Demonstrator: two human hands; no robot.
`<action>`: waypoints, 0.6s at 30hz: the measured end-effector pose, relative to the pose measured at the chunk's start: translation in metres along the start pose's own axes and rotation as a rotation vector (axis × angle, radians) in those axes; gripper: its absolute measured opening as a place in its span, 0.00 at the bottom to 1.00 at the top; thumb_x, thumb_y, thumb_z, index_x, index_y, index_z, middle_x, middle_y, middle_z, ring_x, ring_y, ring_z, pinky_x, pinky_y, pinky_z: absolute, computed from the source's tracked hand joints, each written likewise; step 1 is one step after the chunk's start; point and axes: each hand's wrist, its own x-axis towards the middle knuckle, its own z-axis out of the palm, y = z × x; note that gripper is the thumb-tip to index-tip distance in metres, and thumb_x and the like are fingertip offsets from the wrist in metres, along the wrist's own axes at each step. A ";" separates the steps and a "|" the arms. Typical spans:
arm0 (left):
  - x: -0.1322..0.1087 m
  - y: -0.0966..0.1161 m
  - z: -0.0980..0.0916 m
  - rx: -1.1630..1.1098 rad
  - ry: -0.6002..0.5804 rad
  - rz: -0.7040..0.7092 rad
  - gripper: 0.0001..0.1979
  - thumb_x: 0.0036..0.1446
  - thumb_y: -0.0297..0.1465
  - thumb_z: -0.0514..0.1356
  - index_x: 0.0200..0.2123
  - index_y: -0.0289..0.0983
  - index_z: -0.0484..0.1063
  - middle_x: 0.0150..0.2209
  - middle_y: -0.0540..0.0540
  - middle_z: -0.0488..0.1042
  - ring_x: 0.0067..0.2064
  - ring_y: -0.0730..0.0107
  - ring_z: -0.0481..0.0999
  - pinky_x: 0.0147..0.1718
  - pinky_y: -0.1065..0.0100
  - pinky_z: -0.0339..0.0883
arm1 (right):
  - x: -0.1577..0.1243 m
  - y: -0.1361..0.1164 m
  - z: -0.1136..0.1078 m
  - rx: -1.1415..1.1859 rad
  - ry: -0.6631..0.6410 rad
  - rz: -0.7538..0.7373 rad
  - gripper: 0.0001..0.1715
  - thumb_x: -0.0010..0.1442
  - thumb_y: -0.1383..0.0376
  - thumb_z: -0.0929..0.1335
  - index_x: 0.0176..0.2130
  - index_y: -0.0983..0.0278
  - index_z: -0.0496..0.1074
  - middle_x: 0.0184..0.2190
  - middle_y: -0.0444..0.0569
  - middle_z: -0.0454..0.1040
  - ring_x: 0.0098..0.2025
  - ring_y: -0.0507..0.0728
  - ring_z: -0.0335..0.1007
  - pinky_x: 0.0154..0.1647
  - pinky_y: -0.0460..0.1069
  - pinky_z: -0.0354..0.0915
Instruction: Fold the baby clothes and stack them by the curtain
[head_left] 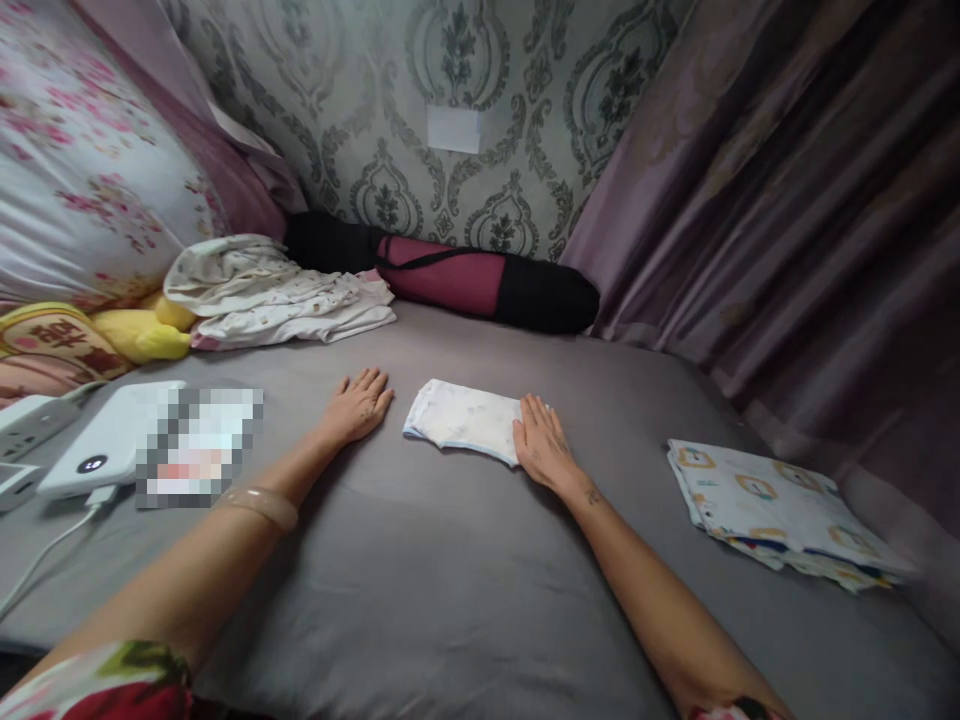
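Note:
A small white cloth garment (469, 418) with light blue edging lies folded flat on the grey bed sheet (450, 560). My right hand (544, 440) rests on the garment's right end, palm down with fingers stretched out. To the left of the garment, my left hand (360, 405) lies flat on the sheet, fingers extended, apart from the cloth and holding nothing. What kind of garment it is, I cannot tell from its folded shape.
Folded patterned cloths (780, 505) are stacked at the right. On the left are a white power bank (109, 440) with a cable, a blurred-out rectangle, and a yellow plush toy (142, 332). Behind lie a crumpled cloth (277, 295) and a long black-and-maroon bag (450, 275).

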 end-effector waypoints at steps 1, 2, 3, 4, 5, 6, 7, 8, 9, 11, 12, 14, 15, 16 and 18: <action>0.000 0.000 0.000 -0.005 0.002 0.000 0.30 0.67 0.40 0.37 0.66 0.32 0.54 0.69 0.39 0.52 0.70 0.58 0.48 0.65 0.50 0.43 | 0.001 -0.002 0.000 -0.002 -0.014 0.000 0.36 0.69 0.59 0.49 0.67 0.77 0.51 0.69 0.59 0.48 0.70 0.61 0.40 0.69 0.57 0.38; 0.000 0.000 0.000 -0.007 0.002 -0.002 0.30 0.67 0.40 0.37 0.66 0.32 0.54 0.69 0.39 0.52 0.70 0.58 0.48 0.65 0.50 0.43 | 0.001 -0.003 0.000 -0.004 -0.034 0.002 0.35 0.69 0.59 0.49 0.67 0.77 0.51 0.69 0.59 0.49 0.70 0.61 0.41 0.69 0.56 0.39; 0.000 0.000 0.000 -0.008 0.003 -0.005 0.30 0.67 0.40 0.37 0.66 0.32 0.54 0.68 0.39 0.52 0.69 0.58 0.49 0.65 0.50 0.43 | 0.002 -0.005 -0.001 -0.006 -0.052 0.007 0.35 0.69 0.59 0.49 0.67 0.78 0.52 0.68 0.59 0.50 0.70 0.61 0.42 0.69 0.56 0.39; 0.000 0.000 0.000 -0.008 0.004 -0.009 0.30 0.67 0.40 0.37 0.66 0.32 0.54 0.68 0.39 0.53 0.69 0.57 0.49 0.65 0.50 0.43 | 0.003 -0.007 -0.001 -0.008 -0.062 0.011 0.35 0.69 0.59 0.50 0.66 0.78 0.52 0.68 0.59 0.50 0.70 0.62 0.42 0.69 0.56 0.40; 0.000 0.000 -0.001 -0.006 0.005 -0.013 0.30 0.67 0.40 0.37 0.66 0.32 0.54 0.68 0.39 0.53 0.69 0.58 0.49 0.65 0.50 0.42 | 0.005 -0.009 -0.002 -0.010 -0.059 0.013 0.35 0.69 0.59 0.50 0.66 0.78 0.53 0.68 0.60 0.51 0.70 0.62 0.43 0.69 0.57 0.40; 0.000 0.001 -0.001 -0.006 0.005 -0.015 0.30 0.67 0.40 0.37 0.66 0.32 0.54 0.68 0.39 0.53 0.69 0.58 0.49 0.65 0.50 0.42 | 0.007 -0.011 -0.003 -0.010 -0.043 0.011 0.35 0.69 0.59 0.50 0.66 0.78 0.53 0.68 0.60 0.51 0.70 0.62 0.43 0.69 0.57 0.40; -0.001 0.001 -0.001 -0.006 0.004 -0.017 0.30 0.67 0.40 0.37 0.66 0.32 0.54 0.68 0.39 0.53 0.69 0.58 0.49 0.65 0.50 0.42 | 0.009 -0.013 -0.003 -0.009 -0.021 0.005 0.35 0.69 0.59 0.50 0.66 0.78 0.53 0.68 0.60 0.51 0.70 0.62 0.42 0.69 0.57 0.40; -0.001 0.001 -0.002 -0.009 0.002 -0.019 0.30 0.67 0.40 0.37 0.66 0.32 0.54 0.68 0.39 0.53 0.69 0.58 0.49 0.65 0.50 0.43 | 0.010 -0.016 -0.002 -0.006 0.002 -0.006 0.35 0.69 0.60 0.50 0.66 0.78 0.52 0.68 0.60 0.50 0.70 0.62 0.42 0.69 0.57 0.40; -0.001 0.001 -0.002 -0.012 0.000 -0.019 0.30 0.67 0.40 0.37 0.66 0.32 0.54 0.68 0.39 0.52 0.69 0.58 0.49 0.65 0.51 0.43 | 0.012 -0.018 -0.002 -0.003 0.017 -0.020 0.35 0.69 0.59 0.50 0.67 0.78 0.52 0.68 0.60 0.49 0.70 0.62 0.41 0.69 0.57 0.40; 0.000 0.000 -0.001 -0.020 -0.001 -0.013 0.30 0.67 0.40 0.37 0.66 0.32 0.54 0.68 0.39 0.52 0.69 0.58 0.49 0.65 0.51 0.43 | 0.014 -0.022 0.002 0.004 0.013 -0.044 0.35 0.69 0.59 0.50 0.67 0.78 0.52 0.68 0.60 0.50 0.70 0.61 0.42 0.69 0.56 0.41; 0.000 0.000 -0.001 -0.022 0.000 -0.009 0.30 0.67 0.41 0.37 0.66 0.32 0.54 0.68 0.39 0.52 0.70 0.58 0.49 0.65 0.51 0.43 | 0.015 -0.024 0.003 0.007 -0.001 -0.048 0.35 0.69 0.59 0.50 0.67 0.78 0.52 0.68 0.60 0.50 0.70 0.61 0.43 0.69 0.56 0.42; 0.000 -0.001 0.000 -0.024 0.005 -0.005 0.31 0.67 0.41 0.37 0.66 0.33 0.54 0.68 0.39 0.52 0.70 0.59 0.49 0.65 0.51 0.42 | 0.017 -0.027 0.006 0.009 -0.017 -0.042 0.35 0.69 0.59 0.50 0.66 0.78 0.53 0.68 0.60 0.52 0.69 0.62 0.45 0.68 0.56 0.42; 0.000 -0.001 0.000 -0.024 0.007 -0.007 0.30 0.67 0.41 0.37 0.67 0.33 0.54 0.68 0.39 0.52 0.70 0.59 0.49 0.66 0.51 0.42 | 0.018 -0.029 0.006 0.008 -0.008 -0.038 0.35 0.69 0.59 0.50 0.66 0.78 0.52 0.68 0.61 0.52 0.69 0.62 0.45 0.68 0.56 0.42; 0.000 -0.001 0.000 -0.023 0.007 -0.011 0.30 0.67 0.41 0.37 0.67 0.33 0.54 0.68 0.40 0.52 0.70 0.59 0.49 0.66 0.51 0.42 | 0.019 -0.031 0.006 0.009 0.012 -0.038 0.35 0.69 0.59 0.50 0.67 0.78 0.52 0.68 0.61 0.51 0.69 0.62 0.44 0.68 0.56 0.42; 0.000 0.000 -0.001 -0.023 0.001 -0.021 0.30 0.67 0.41 0.37 0.67 0.34 0.54 0.69 0.40 0.52 0.70 0.59 0.49 0.65 0.51 0.42 | 0.021 -0.035 0.006 0.013 0.050 -0.052 0.36 0.69 0.59 0.50 0.67 0.78 0.51 0.69 0.61 0.49 0.70 0.62 0.42 0.68 0.56 0.41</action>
